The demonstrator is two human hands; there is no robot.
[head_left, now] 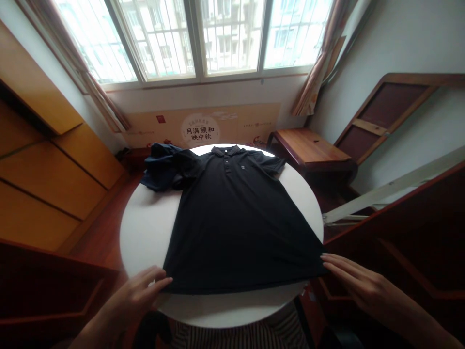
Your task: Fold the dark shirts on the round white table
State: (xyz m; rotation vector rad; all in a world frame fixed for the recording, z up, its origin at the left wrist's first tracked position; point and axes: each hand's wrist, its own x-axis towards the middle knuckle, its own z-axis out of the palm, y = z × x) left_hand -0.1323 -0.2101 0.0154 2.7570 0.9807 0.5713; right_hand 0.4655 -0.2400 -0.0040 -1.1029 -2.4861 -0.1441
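A black polo shirt (232, 223) lies front side up on a round white table (140, 232), its collar and buttons toward the window. The hem spreads wide at my end. My left hand (143, 286) pinches the left corner of the hem between thumb and fingers. At the opposite corner, my right hand (358, 278) has its fingers closed on the cloth, just past the table's right edge. Both sleeves reach outward; the left one meets a bunched dark blue garment (160, 167) at the table's far left.
Behind the table, a wooden side table (312, 145) stands by the right wall. Yellow cabinets (54, 169) line the left side. A printed board (247, 126) leans below the barred window (232, 39). Dark red wooden furniture (410, 242) flanks me on the right.
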